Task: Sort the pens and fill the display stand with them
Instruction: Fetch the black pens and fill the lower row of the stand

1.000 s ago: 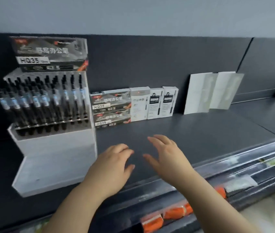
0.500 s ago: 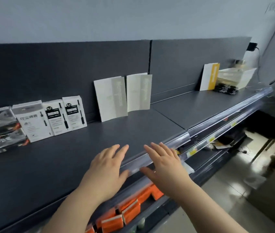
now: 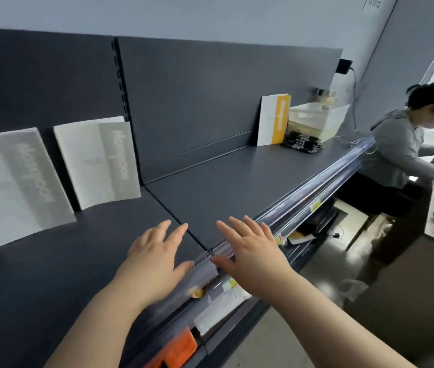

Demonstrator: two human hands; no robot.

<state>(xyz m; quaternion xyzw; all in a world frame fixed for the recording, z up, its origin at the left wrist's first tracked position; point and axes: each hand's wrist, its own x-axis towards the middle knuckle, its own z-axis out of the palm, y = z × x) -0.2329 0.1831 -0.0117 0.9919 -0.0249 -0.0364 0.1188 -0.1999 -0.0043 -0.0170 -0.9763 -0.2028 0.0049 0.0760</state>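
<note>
My left hand (image 3: 154, 258) and my right hand (image 3: 250, 251) hover side by side over the front edge of the dark grey shelf (image 3: 237, 181), fingers spread and straight, holding nothing. A heap of loose black pens (image 3: 302, 143) lies far along the shelf at the right, beside a clear plastic bin (image 3: 319, 119). The display stand and the pen boxes are out of view.
Two pale grey notebooks (image 3: 16, 181) (image 3: 99, 160) lean on the back panel at left. A white and yellow booklet (image 3: 274, 119) stands by the bin. Another person (image 3: 401, 147) sits at the shelf's right end. Orange packs (image 3: 181, 349) sit on the shelf below.
The view has swung right along the shelf: the display stand, then the pen boxes, left the frame, and the loose pens and a person came in. Both hands stay open and empty.
</note>
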